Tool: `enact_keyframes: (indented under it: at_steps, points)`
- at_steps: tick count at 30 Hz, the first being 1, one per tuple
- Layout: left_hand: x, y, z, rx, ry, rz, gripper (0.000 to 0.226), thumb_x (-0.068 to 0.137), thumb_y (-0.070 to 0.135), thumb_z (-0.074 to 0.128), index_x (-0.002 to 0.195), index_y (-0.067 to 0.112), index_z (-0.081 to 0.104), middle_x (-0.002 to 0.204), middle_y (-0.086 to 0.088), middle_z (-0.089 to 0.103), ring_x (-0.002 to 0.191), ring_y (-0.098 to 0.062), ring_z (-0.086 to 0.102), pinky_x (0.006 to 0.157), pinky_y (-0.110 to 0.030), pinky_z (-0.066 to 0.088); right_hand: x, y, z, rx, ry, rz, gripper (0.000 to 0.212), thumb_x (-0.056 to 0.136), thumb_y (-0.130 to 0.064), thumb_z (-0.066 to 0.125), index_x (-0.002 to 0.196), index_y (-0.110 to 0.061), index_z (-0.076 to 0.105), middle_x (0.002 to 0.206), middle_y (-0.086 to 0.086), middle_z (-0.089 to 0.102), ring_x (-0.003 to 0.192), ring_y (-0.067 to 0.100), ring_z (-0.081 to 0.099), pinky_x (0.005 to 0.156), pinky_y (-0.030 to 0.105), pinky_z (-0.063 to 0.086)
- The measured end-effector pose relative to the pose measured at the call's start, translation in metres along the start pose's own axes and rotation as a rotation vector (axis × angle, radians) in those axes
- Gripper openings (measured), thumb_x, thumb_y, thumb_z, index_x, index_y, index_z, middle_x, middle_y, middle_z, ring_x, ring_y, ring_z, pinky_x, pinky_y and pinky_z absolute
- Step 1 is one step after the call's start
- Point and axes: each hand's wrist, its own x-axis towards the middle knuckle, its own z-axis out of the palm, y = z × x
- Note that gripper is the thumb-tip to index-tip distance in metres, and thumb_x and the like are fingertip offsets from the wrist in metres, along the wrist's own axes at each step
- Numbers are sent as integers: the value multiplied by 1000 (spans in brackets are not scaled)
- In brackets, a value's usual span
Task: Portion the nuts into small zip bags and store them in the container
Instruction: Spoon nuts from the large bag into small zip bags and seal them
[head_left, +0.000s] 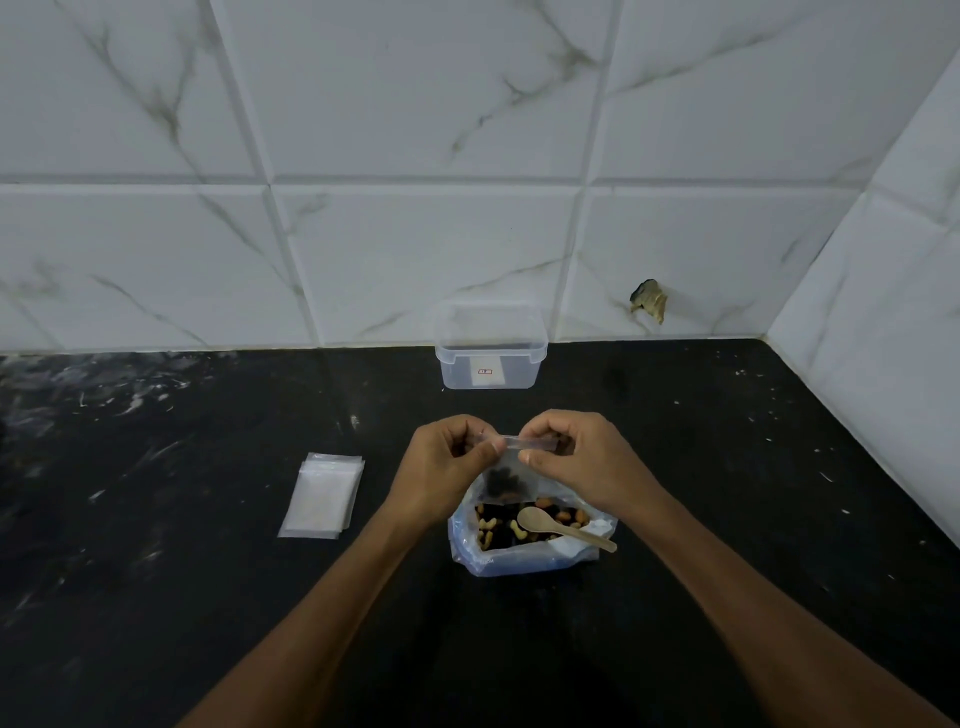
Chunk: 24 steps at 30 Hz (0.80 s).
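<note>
Two hands meet in the head view, and we see both clamped on one small zip bag (511, 475). Our left hand (447, 467) pinches the left end of its top strip, and our right hand (571, 462) pinches the right end, fingers curled, thumbs toward us. The small bag hangs between them with a dark clump of nuts in its lower part.

We take the big open bag of nuts (524, 540) as our landmark. The small bag is held just above its far edge. A wooden spoon (558, 526) lies in the big bag's mouth, bowl on the nuts, handle sticking out to the right over the rim. Left of the big bag, well apart, a stack of flat empty zip bags (323, 493) lies on the black counter (182, 597). Behind the big bag, against the white tiled wall (415, 234), stands a clear plastic container (490, 345), lid off; we cannot tell its contents.
</note>
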Motion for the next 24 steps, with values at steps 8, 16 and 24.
enact_keyframes:
  at_steps: [8, 16, 24]
  points:
    - [2, 1, 3, 36, -32, 21, 12, 91, 12, 66, 88, 23, 68, 87, 0, 70, 84, -12, 68, 76, -27, 57, 2, 1, 3, -3, 25, -35, 8, 88, -12, 66, 88, -15, 73, 82, -8, 69, 82, 1, 64, 75, 16, 50]
    - [1, -1, 4, 67, 15, 19, 14, 90, 13, 67, 85, 26, 68, 87, 2, 71, 85, -10, 69, 76, -28, 58, -1, 3, -2, 44, 9, 38, 9, 87, -14, 67, 88, -22, 72, 82, -5, 69, 78, 4, 63, 73, 26, 54]
    - [-1, -1, 0, -68, 36, -32, 11, 90, 8, 65, 86, 18, 70, 89, -6, 72, 84, -13, 69, 74, -22, 57, -4, 6, -7, 62, 47, 89, 9, 86, -15, 69, 82, -22, 72, 79, -2, 70, 74, 11, 65, 72, 32, 55]
